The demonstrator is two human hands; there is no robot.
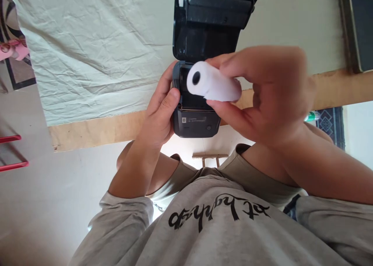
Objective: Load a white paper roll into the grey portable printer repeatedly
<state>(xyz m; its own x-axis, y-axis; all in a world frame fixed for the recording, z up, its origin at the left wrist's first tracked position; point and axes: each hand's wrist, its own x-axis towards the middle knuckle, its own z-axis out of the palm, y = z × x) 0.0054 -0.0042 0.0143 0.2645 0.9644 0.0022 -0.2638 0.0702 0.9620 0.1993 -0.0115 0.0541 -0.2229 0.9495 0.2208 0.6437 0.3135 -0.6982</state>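
White paper, wound into a small roll, sits pinched in my right hand: fingers along its top, thumb pressing from underneath, the dark hole of its core facing away from my palm. I hold it just over the open bay of the black printer, so the roll covers most of that bay and I cannot see what lies inside. My right hand is blurred, and its fingers hide the far end of the roll.

My left hand grips the printer's side, thumb laid against the front corner and fingers curled around the edge behind it; their tips are out of sight. On the printer's front face a pale label and a round button show, though the print is too small to read.

Hinged up beyond the printer stands its lid, whose top edge is cut off by the frame. Under and beyond the printer spreads a creased pale cloth, with a strip of bare wood, the table edge, running along nearer to me. Below the printer, my grey sweatshirt fills the foreground; its black lettering is hard to make out. To the printer's far right a dark framed object is cropped at the corner.
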